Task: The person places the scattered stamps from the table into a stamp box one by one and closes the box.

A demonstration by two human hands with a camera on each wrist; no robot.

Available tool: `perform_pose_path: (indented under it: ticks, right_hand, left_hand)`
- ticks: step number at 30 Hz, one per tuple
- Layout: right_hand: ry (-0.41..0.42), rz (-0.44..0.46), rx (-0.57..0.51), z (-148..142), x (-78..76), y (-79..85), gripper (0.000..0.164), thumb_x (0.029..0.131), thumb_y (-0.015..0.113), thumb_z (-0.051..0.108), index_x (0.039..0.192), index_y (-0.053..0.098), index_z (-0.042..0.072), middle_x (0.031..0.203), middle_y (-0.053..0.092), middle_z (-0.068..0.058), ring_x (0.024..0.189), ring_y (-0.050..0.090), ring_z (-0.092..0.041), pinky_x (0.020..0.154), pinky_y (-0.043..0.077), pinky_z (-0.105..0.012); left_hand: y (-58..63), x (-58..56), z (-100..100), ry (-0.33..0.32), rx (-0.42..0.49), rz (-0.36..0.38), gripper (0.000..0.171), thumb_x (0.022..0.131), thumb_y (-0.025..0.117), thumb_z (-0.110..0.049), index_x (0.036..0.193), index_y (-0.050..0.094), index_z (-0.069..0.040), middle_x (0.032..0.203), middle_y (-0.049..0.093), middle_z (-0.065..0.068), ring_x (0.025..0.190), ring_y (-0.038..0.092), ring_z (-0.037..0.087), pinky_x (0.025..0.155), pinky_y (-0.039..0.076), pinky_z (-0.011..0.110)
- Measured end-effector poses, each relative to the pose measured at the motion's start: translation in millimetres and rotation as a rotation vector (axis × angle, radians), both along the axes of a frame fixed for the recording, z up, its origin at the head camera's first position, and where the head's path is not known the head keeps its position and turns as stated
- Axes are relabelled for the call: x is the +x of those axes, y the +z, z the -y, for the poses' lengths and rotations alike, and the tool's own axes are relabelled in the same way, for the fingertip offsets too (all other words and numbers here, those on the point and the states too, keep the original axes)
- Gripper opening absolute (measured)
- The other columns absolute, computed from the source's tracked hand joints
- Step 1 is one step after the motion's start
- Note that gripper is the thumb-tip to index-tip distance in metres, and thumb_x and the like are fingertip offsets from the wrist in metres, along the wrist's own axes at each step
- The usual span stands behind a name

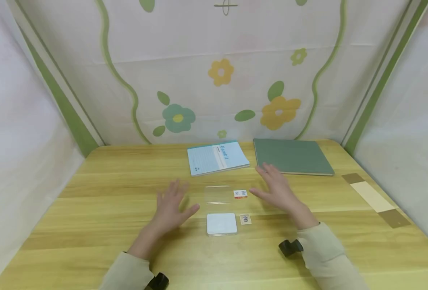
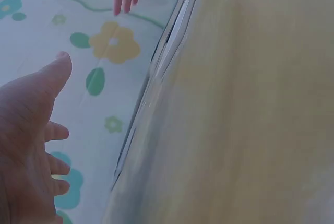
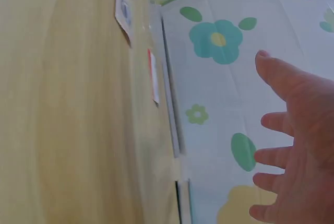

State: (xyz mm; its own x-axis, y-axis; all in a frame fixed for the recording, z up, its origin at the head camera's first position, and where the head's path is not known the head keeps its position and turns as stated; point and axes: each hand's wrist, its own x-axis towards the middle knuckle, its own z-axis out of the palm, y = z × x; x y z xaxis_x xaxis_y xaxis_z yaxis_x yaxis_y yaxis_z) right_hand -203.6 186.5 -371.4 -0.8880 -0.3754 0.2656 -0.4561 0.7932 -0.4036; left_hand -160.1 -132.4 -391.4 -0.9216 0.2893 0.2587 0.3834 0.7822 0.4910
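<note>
Both hands are held raised over the near half of the table [image 1: 90, 225], palms facing each other in the wrist views. The grip of the left hand [image 1: 171, 208] is spread, with the thumb pointed toward the white box [image 1: 221, 224] just to its right. The grip of the right hand [image 1: 277, 191] is likewise spread, with the thumb and fingertips set near the red-and-white card [image 1: 240, 194]. The white box is placed between the hands on the near side, and a small square card [image 1: 245, 219] is laid just to its right. Beyond the box, a clear rectangular piece [image 1: 217, 195] is laid flat, with the red-and-white card close to its right edge. Farther back, a light blue notebook [image 1: 217, 158] is placed left of a green book [image 1: 291, 157]. A brown-and-cream strip [image 1: 373, 197] is seen along the right edge, and the far side is closed off by a flowered cloth [image 1: 185, 80].
</note>
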Motion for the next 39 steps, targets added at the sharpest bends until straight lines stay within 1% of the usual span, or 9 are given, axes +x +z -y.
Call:
perform_pose_path:
  ticks: [4, 7, 11, 14, 18, 23, 27, 32, 39]
  right_hand:
    - [0.049, 0.032, -0.062, 7.3, -2.0, -7.1, 0.067, 0.08, 0.057, 0.042, 0.131, 0.035, 0.005, 0.135, 0.026, -0.021, 0.122, 0.019, -0.038, 0.093, 0.013, -0.057]
    - [0.074, 0.1, -0.13, 10.9, -3.2, -13.6, 0.064, 0.08, 0.057, 0.04, 0.131, 0.037, 0.006, 0.134, 0.029, -0.019, 0.122, 0.023, -0.035, 0.094, 0.016, -0.054]
    - [0.1, 0.204, -0.236, 14.7, -6.0, -24.4, 0.062, 0.081, 0.058, 0.037, 0.13, 0.038, 0.006, 0.134, 0.03, -0.017, 0.122, 0.024, -0.032, 0.095, 0.018, -0.05]
    - [0.105, 0.236, -0.271, 16.5, -7.7, -33.5, 0.061, 0.08, 0.06, 0.037, 0.128, 0.04, 0.005, 0.133, 0.032, -0.017, 0.121, 0.026, -0.033, 0.096, 0.018, -0.049]
    - [0.104, 0.187, -0.258, 17.0, -9.9, -46.1, 0.058, 0.078, 0.063, 0.033, 0.125, 0.045, 0.004, 0.131, 0.034, -0.019, 0.119, 0.028, -0.036, 0.094, 0.018, -0.052]
    - [0.088, 0.112, -0.213, 17.2, -11.4, -57.5, 0.05, 0.079, 0.062, 0.03, 0.12, 0.05, 0.004, 0.129, 0.038, -0.017, 0.119, 0.028, -0.034, 0.095, 0.012, -0.053]
    - [0.07, 0.066, -0.168, 19.0, -10.3, -60.3, 0.046, 0.08, 0.061, 0.03, 0.118, 0.053, 0.006, 0.128, 0.04, -0.016, 0.119, 0.028, -0.034, 0.095, 0.009, -0.053]
    - [0.043, 0.029, -0.112, 21.7, -10.6, -62.8, 0.04, 0.08, 0.061, 0.027, 0.115, 0.057, 0.008, 0.127, 0.042, -0.016, 0.118, 0.03, -0.034, 0.094, 0.01, -0.054]
    - [0.015, 0.022, -0.14, 23.2, -10.6, -62.0, 0.032, 0.079, 0.063, 0.023, 0.107, 0.062, 0.007, 0.125, 0.044, -0.016, 0.117, 0.032, -0.034, 0.094, 0.012, -0.053]
  left_hand:
    - [-5.8, 5.0, -5.5, -0.037, 0.041, -0.004, 0.073, 0.078, 0.052, -0.052, 0.132, 0.033, -0.006, 0.137, 0.021, 0.021, 0.124, 0.012, 0.038, 0.089, 0.001, 0.063]
    - [-10.6, 7.7, -9.9, -0.059, 0.048, -0.01, 0.073, 0.078, 0.053, -0.053, 0.132, 0.035, -0.008, 0.136, 0.023, 0.021, 0.124, 0.014, 0.038, 0.089, 0.002, 0.063]
    - [-19.1, 10.2, -15.1, -0.076, 0.045, 0.015, 0.074, 0.075, 0.053, -0.057, 0.132, 0.036, -0.013, 0.136, 0.023, 0.02, 0.125, 0.013, 0.036, 0.09, 0.002, 0.062]
    - [-24.6, 12.1, -18.7, -0.092, 0.049, 0.045, 0.074, 0.073, 0.053, -0.059, 0.131, 0.038, -0.017, 0.137, 0.023, 0.018, 0.126, 0.013, 0.033, 0.091, 0.0, 0.06]
    - [-29.7, 14.8, -22.4, -0.111, 0.043, 0.062, 0.074, 0.071, 0.053, -0.062, 0.13, 0.04, -0.019, 0.137, 0.024, 0.016, 0.126, 0.013, 0.033, 0.092, -0.002, 0.058]
    - [-36.1, 17.2, -25.1, -0.113, 0.009, 0.072, 0.075, 0.067, 0.055, -0.064, 0.128, 0.044, -0.021, 0.137, 0.024, 0.016, 0.126, 0.013, 0.033, 0.093, -0.003, 0.057]
    - [-40.2, 18.1, -27.3, -0.114, -0.02, 0.059, 0.075, 0.065, 0.056, -0.065, 0.125, 0.048, -0.021, 0.136, 0.026, 0.016, 0.125, 0.013, 0.034, 0.092, -0.003, 0.058]
    - [-41.0, 19.5, -28.6, -0.116, -0.036, 0.038, 0.071, 0.064, 0.057, -0.065, 0.121, 0.052, -0.022, 0.135, 0.027, 0.017, 0.125, 0.014, 0.036, 0.091, -0.003, 0.06]
    - [-40.5, 20.4, -28.3, -0.127, -0.047, 0.032, 0.069, 0.064, 0.056, -0.066, 0.119, 0.054, -0.023, 0.135, 0.026, 0.018, 0.125, 0.013, 0.037, 0.09, -0.002, 0.061]
